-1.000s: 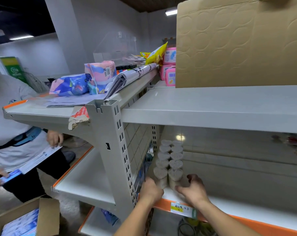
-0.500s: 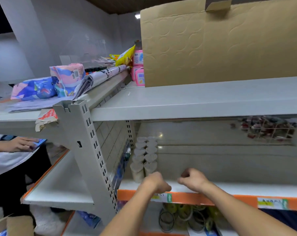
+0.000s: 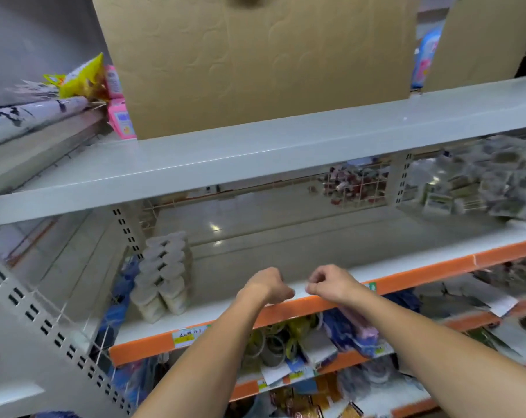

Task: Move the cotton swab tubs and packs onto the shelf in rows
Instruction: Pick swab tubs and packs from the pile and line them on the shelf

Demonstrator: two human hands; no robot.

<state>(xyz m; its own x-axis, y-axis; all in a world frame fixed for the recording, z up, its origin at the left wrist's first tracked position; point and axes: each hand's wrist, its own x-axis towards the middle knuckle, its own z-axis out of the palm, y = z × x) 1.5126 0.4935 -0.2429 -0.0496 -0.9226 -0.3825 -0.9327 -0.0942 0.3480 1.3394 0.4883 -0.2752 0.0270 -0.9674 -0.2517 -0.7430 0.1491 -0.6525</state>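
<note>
Several heart-lidded cotton swab tubs (image 3: 163, 273) stand in two rows at the left end of the white shelf (image 3: 285, 260), running from its orange front edge to the back. My left hand (image 3: 269, 286) and my right hand (image 3: 328, 282) hover side by side over the shelf's front edge, to the right of the tubs and apart from them. Both hands have curled fingers and hold nothing.
A large cardboard box (image 3: 255, 61) stands on the upper shelf (image 3: 255, 158), with pink packs (image 3: 121, 119) and a yellow bag (image 3: 80, 78) at its left. Packaged goods (image 3: 473, 182) fill the right end. The lower shelf (image 3: 316, 342) holds assorted items.
Both hands have drawn back from the tubs and shifted right along the shelf edge. The view has swung right, so the other person is out of sight.
</note>
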